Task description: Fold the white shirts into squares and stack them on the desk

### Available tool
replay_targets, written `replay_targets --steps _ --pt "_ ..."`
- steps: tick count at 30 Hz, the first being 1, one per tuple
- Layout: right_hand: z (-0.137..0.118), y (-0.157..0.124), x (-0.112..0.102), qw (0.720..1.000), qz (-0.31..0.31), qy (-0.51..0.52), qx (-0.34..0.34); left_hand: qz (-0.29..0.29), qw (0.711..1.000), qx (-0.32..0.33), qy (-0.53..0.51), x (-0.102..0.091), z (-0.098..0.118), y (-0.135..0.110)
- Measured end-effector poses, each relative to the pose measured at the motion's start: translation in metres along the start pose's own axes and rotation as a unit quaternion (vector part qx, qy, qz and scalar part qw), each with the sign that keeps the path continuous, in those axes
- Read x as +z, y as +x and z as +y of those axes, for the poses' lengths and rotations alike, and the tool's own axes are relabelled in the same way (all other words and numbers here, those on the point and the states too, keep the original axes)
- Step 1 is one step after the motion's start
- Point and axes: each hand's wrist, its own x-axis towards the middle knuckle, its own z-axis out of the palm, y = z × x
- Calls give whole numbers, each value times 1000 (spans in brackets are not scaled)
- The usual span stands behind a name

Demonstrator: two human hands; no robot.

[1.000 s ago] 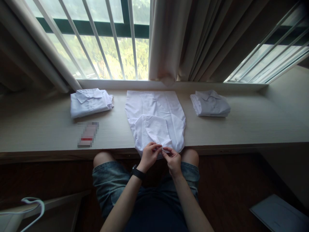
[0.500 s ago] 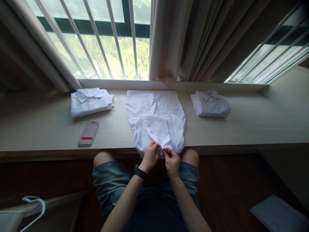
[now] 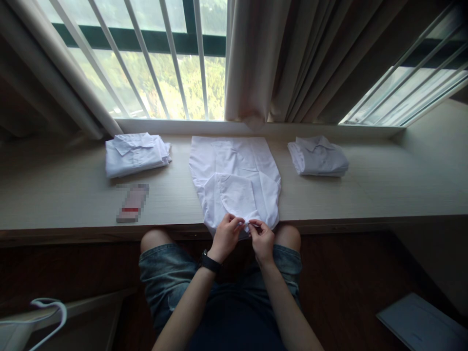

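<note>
A white shirt [image 3: 239, 165] lies spread on the pale table, its near end hanging over the front edge towards my lap. At that near end my left hand [image 3: 227, 236] pinches the cloth between thumb and fingers. Just to the right, my right hand [image 3: 261, 239] pinches the same bit of the shirt, fingertips close to the left ones. The small part between my fingers is too fine to make out. A black band [image 3: 211, 262] is around my left wrist.
Folded white shirts lie at the left [image 3: 137, 156] and right [image 3: 319, 157] of the table [image 3: 387, 190]. A pixelated pinkish box [image 3: 133, 202] sits front left. A white hanger [image 3: 54, 304] is at lower left; curtains [image 3: 252, 63] and a barred window stand behind.
My fingertips have shifted slightly on the near edge of the shirt and a small gap shows between the hands. The shirt otherwise lies as before.
</note>
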Motion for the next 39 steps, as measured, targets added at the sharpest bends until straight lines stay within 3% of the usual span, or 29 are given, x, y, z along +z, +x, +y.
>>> replay_targets --steps 6,13,19,26,32,39 --pt "-1 -4 1 998 -46 37 22 12 1000 3 -11 2 -4 0" --pt "1 2 -3 998 -59 -12 11 27 999 -3 -32 6 -4 -1" --pt "0 0 0 998 -53 29 30 74 988 -79 -111 7 -1 0" --pt "-6 -3 -2 990 -81 107 47 15 964 -133 -228 12 -3 -3" --pt "-6 -2 -5 992 -84 73 51 54 965 -140 -215 12 -6 -4" --pt "-3 0 -3 994 -61 71 54 44 966 -129 -219 11 -1 -4"
